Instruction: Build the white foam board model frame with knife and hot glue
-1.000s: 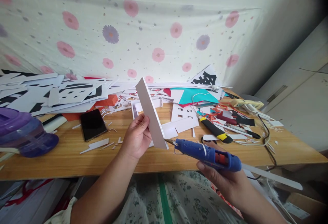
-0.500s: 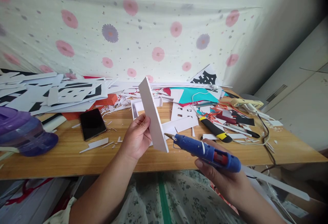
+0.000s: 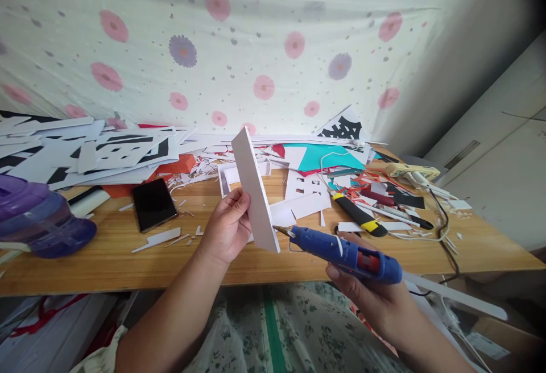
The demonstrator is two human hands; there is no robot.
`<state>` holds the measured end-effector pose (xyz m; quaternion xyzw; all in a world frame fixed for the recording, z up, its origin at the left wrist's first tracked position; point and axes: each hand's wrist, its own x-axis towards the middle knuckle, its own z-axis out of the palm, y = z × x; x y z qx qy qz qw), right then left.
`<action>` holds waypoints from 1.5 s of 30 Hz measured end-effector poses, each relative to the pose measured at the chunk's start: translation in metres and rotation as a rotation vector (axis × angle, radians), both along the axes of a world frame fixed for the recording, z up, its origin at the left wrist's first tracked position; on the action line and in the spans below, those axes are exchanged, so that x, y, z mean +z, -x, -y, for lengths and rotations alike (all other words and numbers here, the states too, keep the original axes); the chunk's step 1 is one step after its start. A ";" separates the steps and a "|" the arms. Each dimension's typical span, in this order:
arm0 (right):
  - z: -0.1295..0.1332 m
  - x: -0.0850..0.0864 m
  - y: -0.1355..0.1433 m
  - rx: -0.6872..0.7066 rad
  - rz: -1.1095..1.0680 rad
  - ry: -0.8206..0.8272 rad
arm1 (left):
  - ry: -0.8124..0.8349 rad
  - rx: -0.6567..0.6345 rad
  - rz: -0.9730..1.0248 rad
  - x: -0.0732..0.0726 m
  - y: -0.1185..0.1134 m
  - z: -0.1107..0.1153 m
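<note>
My left hand (image 3: 230,225) is closed on a white foam board strip (image 3: 256,191), held up and tilted above the table, thumb on its near face. In my right hand (image 3: 367,299) is a blue hot glue gun (image 3: 345,251), its fingers wrapped under the body and mostly hidden. The metal nozzle points left and meets the strip's right edge near the lower end. A long whitish glue stick (image 3: 460,296) sticks out of the gun's back. Behind the strip, a small white open box frame (image 3: 222,182) lies on the table.
A black phone (image 3: 154,204) and a purple bottle (image 3: 42,219) stand at left. A black-and-yellow utility knife (image 3: 360,215) lies right of centre, near cut white pieces (image 3: 301,207). Board sheets (image 3: 115,154), coloured scraps and a power strip (image 3: 413,172) line the back.
The glue gun's nozzle has shifted slightly down along the strip's edge. The glue stick's back end sits a little further left. My left hand keeps its hold on the strip.
</note>
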<state>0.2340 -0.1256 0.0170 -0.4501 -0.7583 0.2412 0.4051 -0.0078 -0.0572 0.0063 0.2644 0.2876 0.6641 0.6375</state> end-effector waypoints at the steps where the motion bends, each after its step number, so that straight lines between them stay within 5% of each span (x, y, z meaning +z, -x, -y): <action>1: 0.000 -0.001 -0.001 0.003 0.014 0.011 | -0.001 0.005 0.003 0.000 0.000 0.000; 20: 0.004 -0.004 -0.004 0.044 0.077 0.034 | -0.004 0.093 0.061 -0.003 0.004 -0.006; 32: -0.001 0.003 0.002 0.100 0.020 -0.103 | 0.133 0.145 0.172 0.019 -0.010 0.002; 45: -0.002 -0.009 0.006 0.195 0.037 -0.091 | 0.253 0.140 0.241 0.024 -0.022 0.005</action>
